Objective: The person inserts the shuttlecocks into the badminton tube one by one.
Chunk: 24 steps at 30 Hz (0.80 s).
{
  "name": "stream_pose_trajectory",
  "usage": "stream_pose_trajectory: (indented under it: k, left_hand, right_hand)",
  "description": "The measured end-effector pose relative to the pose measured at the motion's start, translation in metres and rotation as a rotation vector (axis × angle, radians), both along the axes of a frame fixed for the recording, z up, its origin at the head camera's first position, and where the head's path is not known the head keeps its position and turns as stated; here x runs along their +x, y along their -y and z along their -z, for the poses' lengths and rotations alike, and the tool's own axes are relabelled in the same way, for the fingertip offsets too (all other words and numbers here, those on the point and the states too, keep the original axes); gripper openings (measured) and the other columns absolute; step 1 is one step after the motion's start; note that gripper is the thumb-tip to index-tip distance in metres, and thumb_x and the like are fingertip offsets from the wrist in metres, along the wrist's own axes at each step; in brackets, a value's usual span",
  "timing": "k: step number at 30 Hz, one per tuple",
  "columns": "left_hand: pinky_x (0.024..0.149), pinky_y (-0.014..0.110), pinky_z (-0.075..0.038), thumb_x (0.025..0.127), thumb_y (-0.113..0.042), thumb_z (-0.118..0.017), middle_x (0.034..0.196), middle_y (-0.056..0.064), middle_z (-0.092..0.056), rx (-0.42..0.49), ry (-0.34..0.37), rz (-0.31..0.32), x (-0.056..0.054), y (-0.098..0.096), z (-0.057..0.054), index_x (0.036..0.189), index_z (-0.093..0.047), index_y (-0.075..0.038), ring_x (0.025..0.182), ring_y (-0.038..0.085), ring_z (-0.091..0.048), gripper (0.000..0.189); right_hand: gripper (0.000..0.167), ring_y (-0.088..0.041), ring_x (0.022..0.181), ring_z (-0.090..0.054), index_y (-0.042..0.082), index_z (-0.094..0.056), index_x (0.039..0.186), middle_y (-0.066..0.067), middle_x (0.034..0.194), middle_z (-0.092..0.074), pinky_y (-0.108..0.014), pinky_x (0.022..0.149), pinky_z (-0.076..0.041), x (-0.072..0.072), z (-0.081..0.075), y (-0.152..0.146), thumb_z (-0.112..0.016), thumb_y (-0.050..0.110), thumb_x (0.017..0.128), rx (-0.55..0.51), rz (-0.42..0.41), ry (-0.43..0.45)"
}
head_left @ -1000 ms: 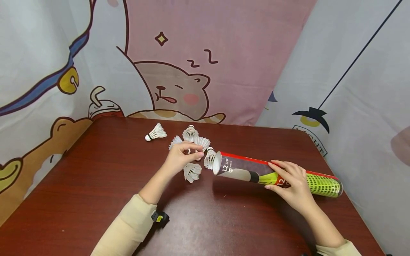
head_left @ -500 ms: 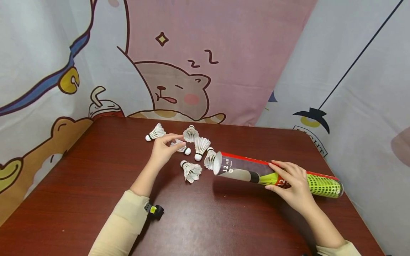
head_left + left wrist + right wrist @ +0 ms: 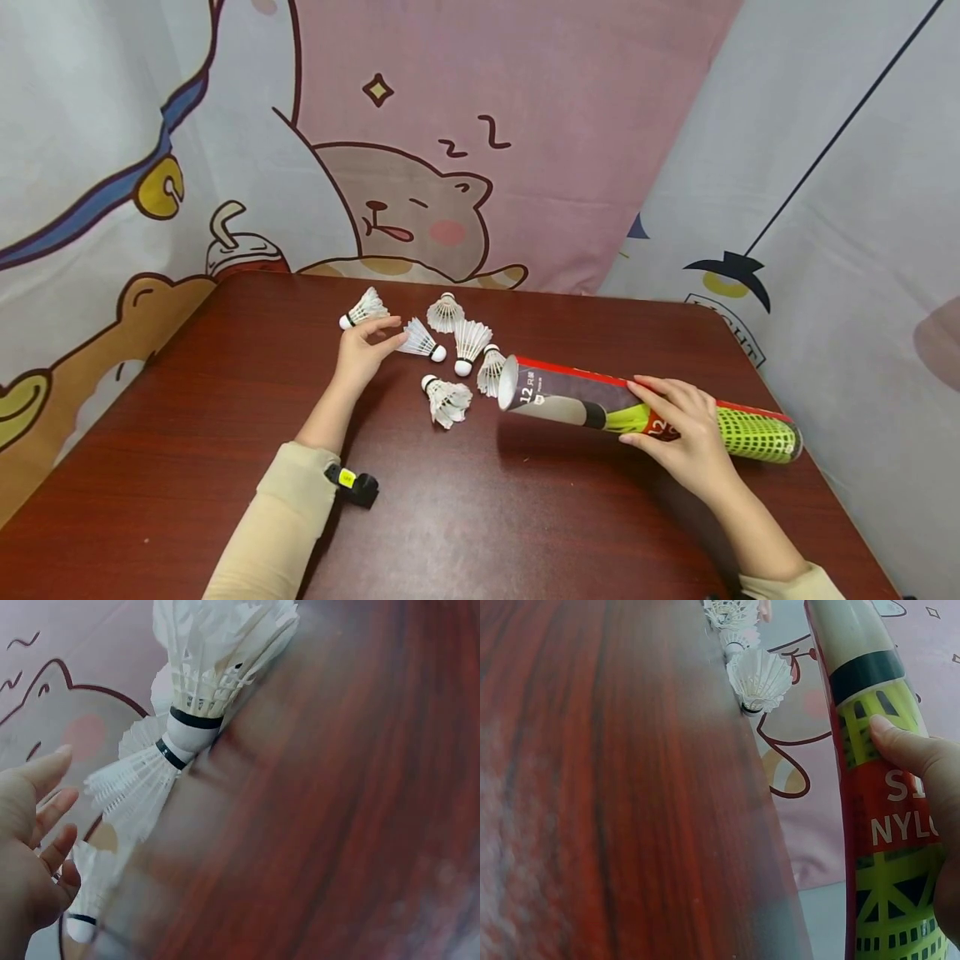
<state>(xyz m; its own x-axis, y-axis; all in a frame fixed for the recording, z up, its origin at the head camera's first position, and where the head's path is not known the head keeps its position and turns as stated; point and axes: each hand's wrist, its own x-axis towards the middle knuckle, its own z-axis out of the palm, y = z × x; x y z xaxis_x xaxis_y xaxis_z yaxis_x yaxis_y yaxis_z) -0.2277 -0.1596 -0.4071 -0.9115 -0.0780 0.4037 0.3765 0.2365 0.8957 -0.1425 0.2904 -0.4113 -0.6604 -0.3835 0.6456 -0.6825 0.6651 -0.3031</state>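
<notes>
My right hand point(image 3: 690, 433) grips a long badminton shuttlecock tube point(image 3: 558, 396) round its middle, thumb on the near side. The tube lies slantwise, its pale round end toward the shuttlecocks and its yellow-green patterned end at the right. My left hand point(image 3: 356, 358) holds nothing; thumb and fingers stand apart. Its fingertips are between a shuttlecock point(image 3: 365, 307) at the back left and another shuttlecock point(image 3: 423, 340) with its cork toward the right. In the left wrist view the left hand point(image 3: 34, 847) shows beside several white feathered shuttlecocks, the nearest one point(image 3: 199, 720) with a dark band.
More shuttlecocks lie on the brown wooden table point(image 3: 450, 517): one at the back point(image 3: 446, 312), one beside it point(image 3: 471, 346), one by the tube's end point(image 3: 491, 371) and a ragged one point(image 3: 447, 402) in front. A cartoon-printed curtain point(image 3: 555, 150) hangs behind the table.
My left hand has moved left, away from the middle shuttlecocks toward the back-left one, uncovering those it overlapped. The right hand and the tube have stayed in place.
</notes>
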Motion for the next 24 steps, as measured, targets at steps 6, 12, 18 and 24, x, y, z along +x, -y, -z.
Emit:
stream_pose_trajectory:
  k: [6, 12, 18, 24]
  left_hand:
    - [0.066, 0.02, -0.043, 0.081, 0.002, -0.073, 0.102, 0.026, -0.066, -0.031, 0.036, -0.027, -0.019, 0.01, 0.03, 0.109, -0.066, 0.012, 0.084, 0.037, -0.057, 0.03]
    - [0.059, 0.017, -0.042, 0.081, -0.002, -0.075, 0.094, 0.02, -0.07, -0.09, 0.058, -0.058, -0.026, 0.014, 0.044, 0.107, -0.069, 0.008, 0.074, 0.019, -0.06, 0.028]
    - [0.057, 0.019, -0.039, 0.08, -0.003, -0.075, 0.086, 0.016, -0.07, -0.13, 0.082, -0.085, -0.025, 0.013, 0.044, 0.101, -0.073, 0.003, 0.069, 0.009, -0.054, 0.022]
    - [0.064, 0.018, -0.042, 0.08, -0.003, -0.076, 0.087, 0.015, -0.071, -0.152, 0.091, -0.078, -0.025, 0.014, 0.048, 0.097, -0.073, 0.004, 0.076, 0.008, -0.058, 0.018]
  right_hand:
    - [0.074, -0.025, 0.118, -0.042, 0.012, -0.062, 0.129, -0.009, 0.128, -0.058, -0.043, 0.087, -0.023, 0.0, 0.0, 0.001, -0.087, 0.036, 0.064, 0.0, -0.006, 0.014]
    - [0.073, -0.025, 0.119, -0.041, 0.012, -0.062, 0.129, -0.009, 0.128, -0.057, -0.044, 0.087, -0.023, 0.001, 0.0, 0.001, -0.066, 0.062, 0.076, -0.003, -0.002, 0.024]
    - [0.077, -0.027, 0.118, -0.042, 0.013, -0.062, 0.13, -0.009, 0.128, -0.057, -0.044, 0.088, -0.023, 0.0, -0.001, 0.001, -0.089, 0.028, 0.06, 0.005, -0.001, 0.032]
    - [0.076, -0.025, 0.118, -0.042, 0.013, -0.062, 0.13, -0.009, 0.128, -0.057, -0.044, 0.087, -0.023, 0.0, 0.0, 0.0, -0.089, 0.027, 0.06, 0.002, -0.01, 0.027]
